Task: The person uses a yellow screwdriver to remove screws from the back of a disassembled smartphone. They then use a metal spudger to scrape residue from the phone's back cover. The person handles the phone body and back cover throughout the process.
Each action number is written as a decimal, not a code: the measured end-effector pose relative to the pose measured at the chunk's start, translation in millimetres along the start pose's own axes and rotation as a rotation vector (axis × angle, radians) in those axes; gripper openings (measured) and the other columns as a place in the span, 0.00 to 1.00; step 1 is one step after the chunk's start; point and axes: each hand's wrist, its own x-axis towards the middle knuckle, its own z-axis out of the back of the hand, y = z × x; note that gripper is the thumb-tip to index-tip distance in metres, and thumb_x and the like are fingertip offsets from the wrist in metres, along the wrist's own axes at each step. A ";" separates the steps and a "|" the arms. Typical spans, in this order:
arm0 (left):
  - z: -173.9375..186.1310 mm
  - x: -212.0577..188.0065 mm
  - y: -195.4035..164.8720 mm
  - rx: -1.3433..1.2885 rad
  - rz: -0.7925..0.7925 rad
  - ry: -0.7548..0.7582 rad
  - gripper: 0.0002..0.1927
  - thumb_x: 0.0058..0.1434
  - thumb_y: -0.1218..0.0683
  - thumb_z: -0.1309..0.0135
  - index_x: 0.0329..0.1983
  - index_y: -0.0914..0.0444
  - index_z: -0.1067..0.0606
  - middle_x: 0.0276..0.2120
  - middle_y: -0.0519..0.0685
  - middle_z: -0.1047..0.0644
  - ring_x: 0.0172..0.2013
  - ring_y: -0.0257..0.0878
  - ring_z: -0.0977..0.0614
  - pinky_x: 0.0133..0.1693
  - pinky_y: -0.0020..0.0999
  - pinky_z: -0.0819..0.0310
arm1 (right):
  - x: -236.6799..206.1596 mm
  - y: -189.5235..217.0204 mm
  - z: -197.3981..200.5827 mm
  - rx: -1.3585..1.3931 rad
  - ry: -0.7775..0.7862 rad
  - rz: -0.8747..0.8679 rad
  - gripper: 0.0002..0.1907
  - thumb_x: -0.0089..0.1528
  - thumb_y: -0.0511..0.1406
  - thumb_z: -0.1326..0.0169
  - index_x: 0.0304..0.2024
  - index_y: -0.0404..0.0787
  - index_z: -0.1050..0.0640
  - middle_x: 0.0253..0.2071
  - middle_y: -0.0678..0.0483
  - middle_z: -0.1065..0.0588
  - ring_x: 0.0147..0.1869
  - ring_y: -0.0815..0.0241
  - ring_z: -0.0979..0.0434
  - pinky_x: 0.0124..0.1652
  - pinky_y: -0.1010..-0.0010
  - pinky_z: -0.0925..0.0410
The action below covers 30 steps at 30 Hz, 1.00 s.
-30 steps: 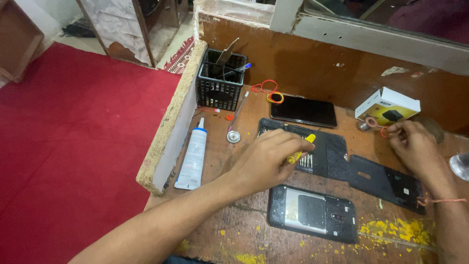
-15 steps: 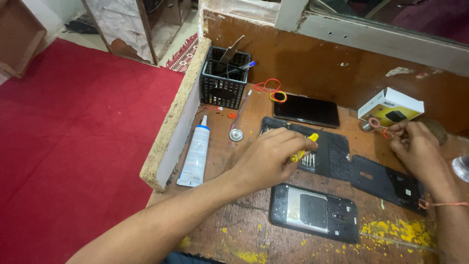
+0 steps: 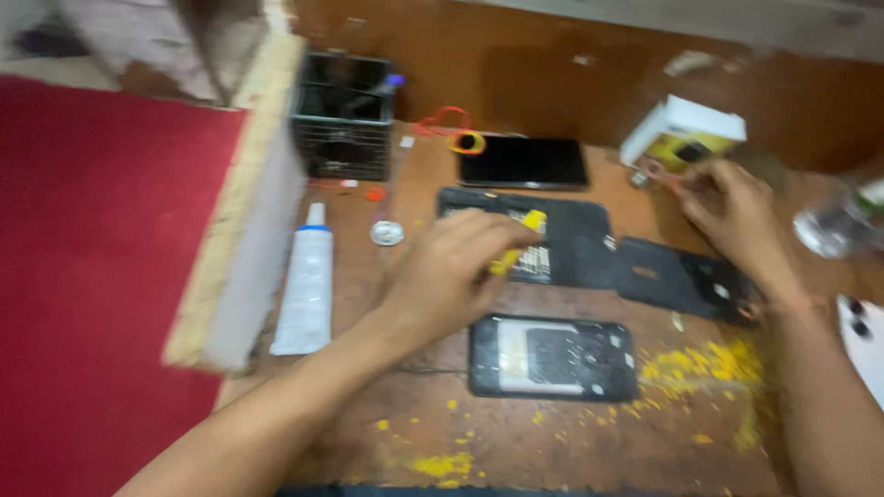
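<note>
Brown wood forms the workbench (image 3: pixel 571 442), dusted with yellow crumbs at about four o'clock. At its centre lies a black mat (image 3: pixel 575 235), and just below that, toward six o'clock, an opened phone (image 3: pixel 552 357) with its insides showing. A white glue tube (image 3: pixel 306 293) lies at nine o'clock. The left hand (image 3: pixel 447 276) rests over the mat, its fingers curled shut around a small yellow tool (image 3: pixel 517 241). At two o'clock the right hand (image 3: pixel 732 212) pinches something small and reddish; blur hides what it is.
</note>
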 end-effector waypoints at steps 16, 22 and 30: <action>-7.0 7.1 -6.3 0.000 0.009 0.032 0.12 0.59 0.64 0.39 0.47 0.65 0.22 0.44 0.52 0.19 0.45 0.46 0.18 0.47 0.39 0.24 | 6.3 6.4 6.6 1.342 0.055 -0.297 0.11 0.68 0.23 0.44 0.49 0.36 0.30 0.43 0.48 0.23 0.47 0.59 0.19 0.49 0.70 0.25; -7.3 3.8 -3.2 -0.013 0.002 0.027 0.10 0.63 0.64 0.39 0.47 0.65 0.22 0.44 0.52 0.19 0.46 0.48 0.18 0.49 0.40 0.24 | -8.2 9.7 -0.7 1.283 0.097 -0.222 0.14 0.67 0.21 0.44 0.49 0.38 0.31 0.43 0.52 0.27 0.47 0.62 0.22 0.53 0.66 0.23; -4.3 -2.7 -6.4 -0.195 0.061 0.026 0.15 0.68 0.67 0.47 0.56 0.65 0.28 0.47 0.52 0.21 0.49 0.47 0.17 0.49 0.38 0.23 | -27.8 54.1 -18.0 1.505 0.388 -0.188 0.11 0.69 0.24 0.46 0.48 0.40 0.31 0.42 0.51 0.27 0.49 0.59 0.22 0.51 0.68 0.26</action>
